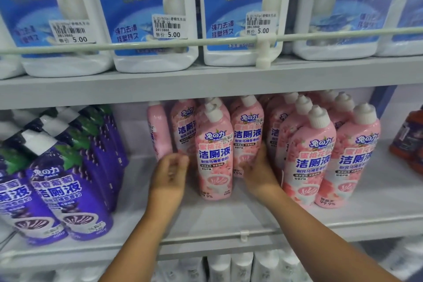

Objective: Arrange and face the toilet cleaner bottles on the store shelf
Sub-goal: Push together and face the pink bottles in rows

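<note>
Pink bottle (215, 155) labelled 洁厕液, 99.9%

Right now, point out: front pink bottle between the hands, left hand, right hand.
front pink bottle (214, 158): head view, on the label's blue lettering.
left hand (170, 175): head view, on the back of the hand.
right hand (257, 170): head view, on the back of the hand.

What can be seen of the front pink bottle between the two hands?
The front pink bottle stands upright on the middle shelf, ahead of the other pink bottles, label facing out. It looks like glossy plastic, with a white ribbed cap, blue characters, a blossom print, a bowl picture and a small price sticker near the top. The left hand hovers blurred beside it, contact unclear; the right hand reaches past its right side toward the bottle behind.
</note>
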Demonstrator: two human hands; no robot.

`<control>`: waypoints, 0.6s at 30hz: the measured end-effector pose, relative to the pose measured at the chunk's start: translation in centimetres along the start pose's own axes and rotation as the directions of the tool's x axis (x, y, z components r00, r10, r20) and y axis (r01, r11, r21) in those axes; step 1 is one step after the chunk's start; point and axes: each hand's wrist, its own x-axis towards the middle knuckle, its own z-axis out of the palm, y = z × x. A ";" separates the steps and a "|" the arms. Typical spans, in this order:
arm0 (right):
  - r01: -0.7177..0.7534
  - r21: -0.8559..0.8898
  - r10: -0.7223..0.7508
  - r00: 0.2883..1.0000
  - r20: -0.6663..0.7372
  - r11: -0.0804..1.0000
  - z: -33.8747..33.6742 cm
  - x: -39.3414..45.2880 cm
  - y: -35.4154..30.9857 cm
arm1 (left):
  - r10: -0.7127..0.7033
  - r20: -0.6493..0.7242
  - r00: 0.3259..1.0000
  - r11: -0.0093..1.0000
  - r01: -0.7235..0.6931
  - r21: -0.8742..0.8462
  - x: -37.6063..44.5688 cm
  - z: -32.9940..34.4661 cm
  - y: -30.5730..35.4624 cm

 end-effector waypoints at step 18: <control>0.081 0.062 -0.078 0.996 -0.048 0.995 -0.9 -8.0 -1.7 | -0.060 0.014 0.998 0.981 0.056 0.187 6.4 -3.4 -1.3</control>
